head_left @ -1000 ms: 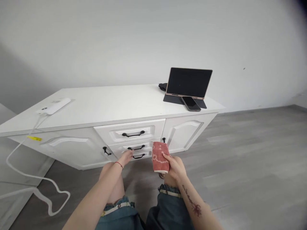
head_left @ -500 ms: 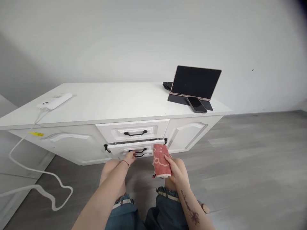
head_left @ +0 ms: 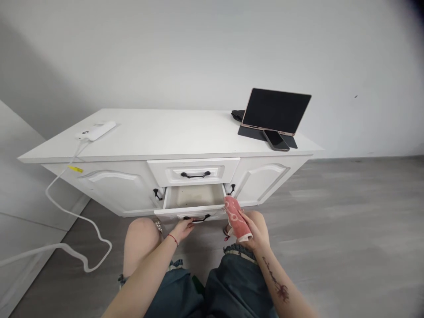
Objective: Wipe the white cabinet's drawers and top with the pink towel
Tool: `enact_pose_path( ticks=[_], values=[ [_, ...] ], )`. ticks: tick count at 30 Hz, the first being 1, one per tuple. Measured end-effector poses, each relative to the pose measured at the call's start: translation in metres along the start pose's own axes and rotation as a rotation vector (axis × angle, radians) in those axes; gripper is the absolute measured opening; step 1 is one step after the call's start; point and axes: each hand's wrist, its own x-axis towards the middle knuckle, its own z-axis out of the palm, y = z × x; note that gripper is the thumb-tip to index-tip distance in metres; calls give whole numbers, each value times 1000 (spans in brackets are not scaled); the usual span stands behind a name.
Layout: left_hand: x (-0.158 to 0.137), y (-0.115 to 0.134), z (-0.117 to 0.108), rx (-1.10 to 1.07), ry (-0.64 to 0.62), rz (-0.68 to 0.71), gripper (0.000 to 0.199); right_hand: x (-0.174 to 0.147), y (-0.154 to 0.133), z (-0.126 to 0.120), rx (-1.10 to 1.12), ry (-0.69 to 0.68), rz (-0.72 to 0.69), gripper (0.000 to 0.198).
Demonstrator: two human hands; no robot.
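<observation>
My left hand has its fingers hooked on the black handle of the middle drawer, which is pulled out so its pale bottom shows, with a few small marks on it. In my right hand is a folded pink towel with a white pattern and a pale edge. The towel is held just right of the drawer's front corner, outside the drawer. Above it the top drawer is closed.
On the white cabinet stand a dark-screened tablet on a folding cover, a phone, a black item and a white power strip. Its cord hangs down at left. My knees are close to the drawer.
The middle drawer has come further out toward me, pulled by my left hand, and its inside now shows. The towel has tilted and shifted slightly right in my right hand.
</observation>
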Motion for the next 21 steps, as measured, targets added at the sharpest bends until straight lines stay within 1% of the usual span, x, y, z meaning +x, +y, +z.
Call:
enact_pose_path(
  ticks=[3, 6, 9, 12, 14, 16, 18, 20, 21],
  values=[
    [-6, -3, -6, 21, 3, -53, 16, -1, 6, -1, 18, -64, 129, 41],
    [-11, -5, -10, 29, -1, -74, 20, -1, 8, 7, 25, -81, 175, 41],
    [-17, -9, -12, 25, -6, -76, 19, -1, 2, 24, 19, -78, 196, 37],
    [-24, -18, -17, 20, -1, -82, 17, 6, -8, 48, -57, -82, 187, 31],
    [-28, -25, -20, 19, 9, -92, 16, 21, -15, 65, -146, -66, 131, 27],
    [-32, -32, -23, 23, 23, -104, 18, 45, -17, 81, -266, -45, 91, 28],
    [-35, -38, -26, 29, 36, -110, 21, 75, -13, 95, -470, -62, 110, 27],
    [-37, -44, -27, 35, 43, -106, 22, 108, -2, 106, -695, -101, 152, 25],
    [-37, -46, -27, 36, 45, -102, 23, 123, 7, 110, -768, -108, 159, 27]
  ],
)
